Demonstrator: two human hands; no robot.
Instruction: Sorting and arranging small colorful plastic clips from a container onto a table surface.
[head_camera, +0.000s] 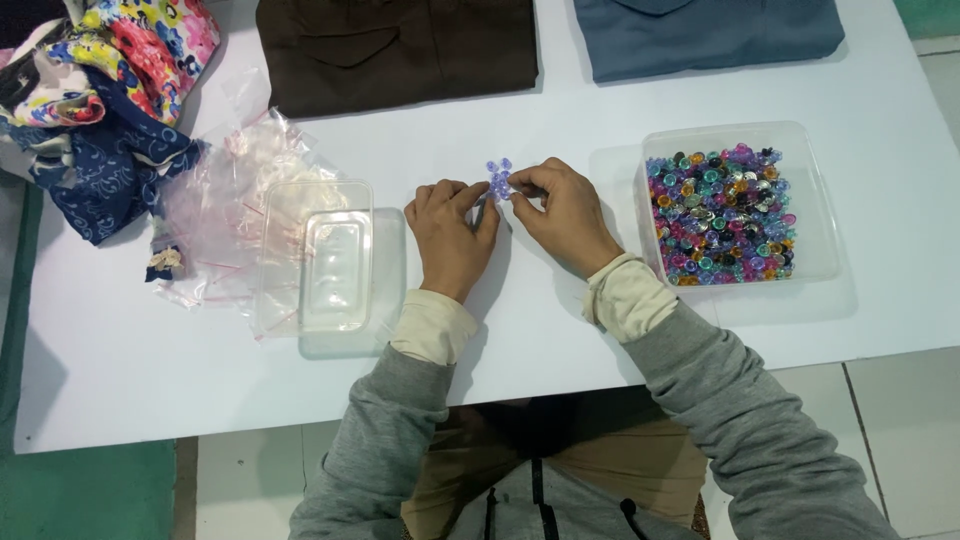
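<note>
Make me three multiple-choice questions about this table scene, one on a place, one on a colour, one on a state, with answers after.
1. Where is the tub of coloured beads?
A. beside the right hand
B. on the brown garment
C. on the floor

2. What colour are the small pieces pinched between the hands?
A. bright red
B. pale blue-purple
C. black

3. How is the clear container beside the left hand?
A. heaped with beads
B. wrapped in cloth
C. holding no beads

Answers: 1 A, it sits on the white table just outside the right hand. 2 B, the cluster shows lilac-blue. 3 C, the table shows straight through it.
</note>
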